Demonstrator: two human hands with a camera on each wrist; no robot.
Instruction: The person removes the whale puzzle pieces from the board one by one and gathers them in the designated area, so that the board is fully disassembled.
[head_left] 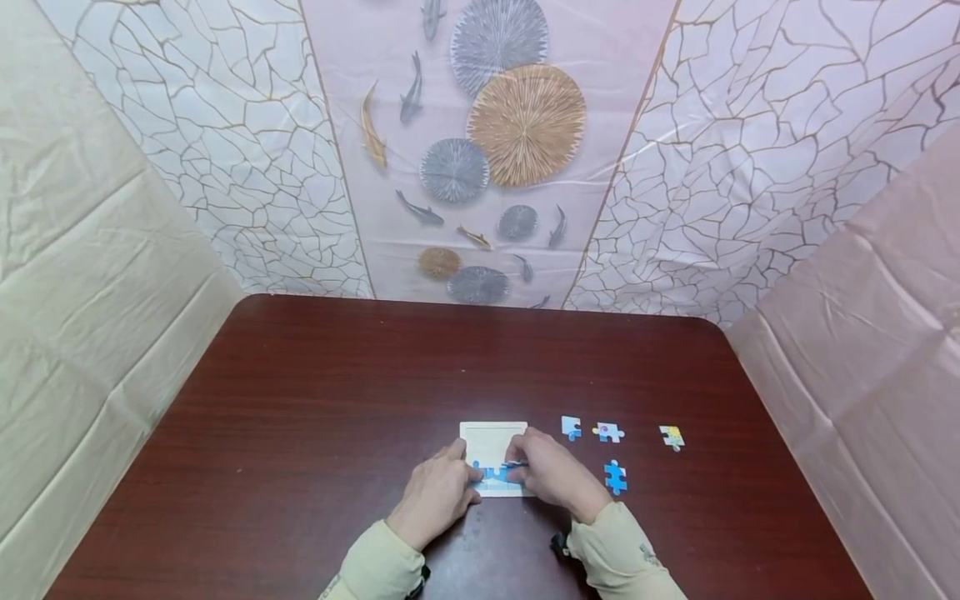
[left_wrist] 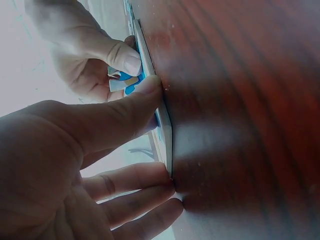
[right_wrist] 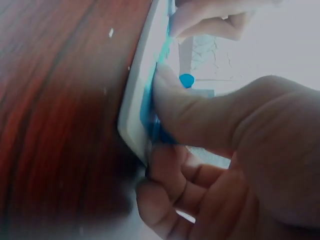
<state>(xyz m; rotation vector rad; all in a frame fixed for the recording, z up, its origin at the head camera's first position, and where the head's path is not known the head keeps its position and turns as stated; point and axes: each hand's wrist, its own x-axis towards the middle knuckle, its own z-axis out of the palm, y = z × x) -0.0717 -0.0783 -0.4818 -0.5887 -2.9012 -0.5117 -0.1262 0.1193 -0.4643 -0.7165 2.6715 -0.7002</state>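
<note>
A small white puzzle tray (head_left: pixel 491 429) lies on the table, with blue jigsaw pieces (head_left: pixel 491 483) along its near side. My left hand (head_left: pixel 437 490) holds the tray's near left corner; in the left wrist view its thumb (left_wrist: pixel 145 86) presses by the near edge while other fingers touch the side. Over the tray's right part, my right hand (head_left: pixel 555 471) pinches a puzzle piece (head_left: pixel 513 464) between thumb and fingers. That puzzle piece (left_wrist: pixel 120 85) looks blue and pale, tilted up from the tray and partly hidden by the fingers.
Right of the tray lie loose pieces: a pale blue piece (head_left: pixel 571 427), a white and pink piece (head_left: pixel 608 432), a blue piece (head_left: pixel 616 477) and, farther right, a yellow piece (head_left: pixel 672 437). The dark red-brown table (head_left: pixel 337 375) meets patterned cloth (head_left: pixel 480 208) at its back edge.
</note>
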